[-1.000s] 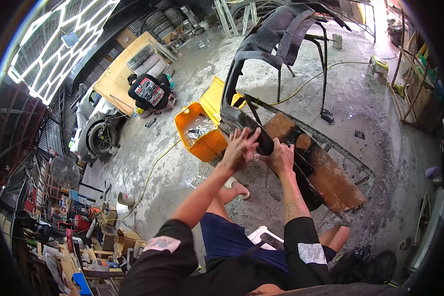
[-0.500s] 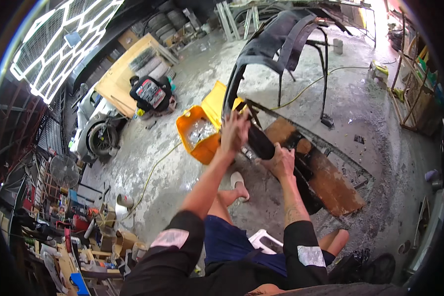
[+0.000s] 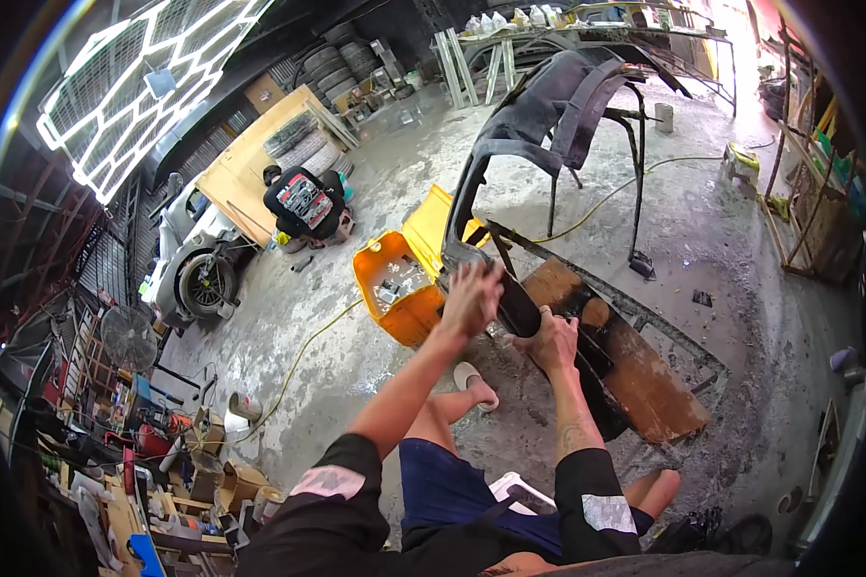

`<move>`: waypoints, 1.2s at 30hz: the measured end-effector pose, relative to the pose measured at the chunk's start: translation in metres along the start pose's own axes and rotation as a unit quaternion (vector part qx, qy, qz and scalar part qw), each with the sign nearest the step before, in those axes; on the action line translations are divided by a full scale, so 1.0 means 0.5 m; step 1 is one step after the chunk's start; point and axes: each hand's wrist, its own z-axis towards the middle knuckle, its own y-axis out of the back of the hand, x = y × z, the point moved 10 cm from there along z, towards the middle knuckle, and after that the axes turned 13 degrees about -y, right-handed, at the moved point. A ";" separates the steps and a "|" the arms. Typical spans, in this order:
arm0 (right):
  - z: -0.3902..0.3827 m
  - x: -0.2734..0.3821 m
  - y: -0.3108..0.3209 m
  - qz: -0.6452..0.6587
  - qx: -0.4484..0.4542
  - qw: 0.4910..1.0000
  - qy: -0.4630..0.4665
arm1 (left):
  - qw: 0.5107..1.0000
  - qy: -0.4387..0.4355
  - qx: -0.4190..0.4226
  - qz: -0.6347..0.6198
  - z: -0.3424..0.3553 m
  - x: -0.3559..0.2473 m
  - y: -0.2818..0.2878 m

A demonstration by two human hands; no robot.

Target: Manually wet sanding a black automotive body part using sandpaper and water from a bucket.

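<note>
A long, curved black car bumper (image 3: 510, 144) reaches from the far stand down toward me. My right hand (image 3: 550, 341) grips its near end, the thumb on top and the fingers wrapped round the edge. On the bumper's side, just above and left of it, lies my left hand (image 3: 473, 298) with bent fingers pressed against the surface. Its palm side is hidden, so anything held beneath it cannot be made out. Left of the bumper stands an open yellow bin (image 3: 387, 284) with a raised lid and small pale pieces inside.
A rusty brown board (image 3: 635, 375) lies in a dark frame on the right. Thin black stand legs (image 3: 637, 183) support the bumper. A yellow hose (image 3: 303, 356) crosses the wet floor. Another person (image 3: 306, 202) crouches near a wheel (image 3: 207, 286). Clutter fills the lower left.
My left hand has slid along the bumper toward me, nearer my right hand. My right hand keeps its grip on the end. The whole view has tilted slightly upward.
</note>
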 end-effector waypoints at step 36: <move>0.010 -0.026 -0.033 0.006 -0.018 1.000 0.009 | 1.000 -0.009 0.012 0.009 -0.046 -0.076 -0.013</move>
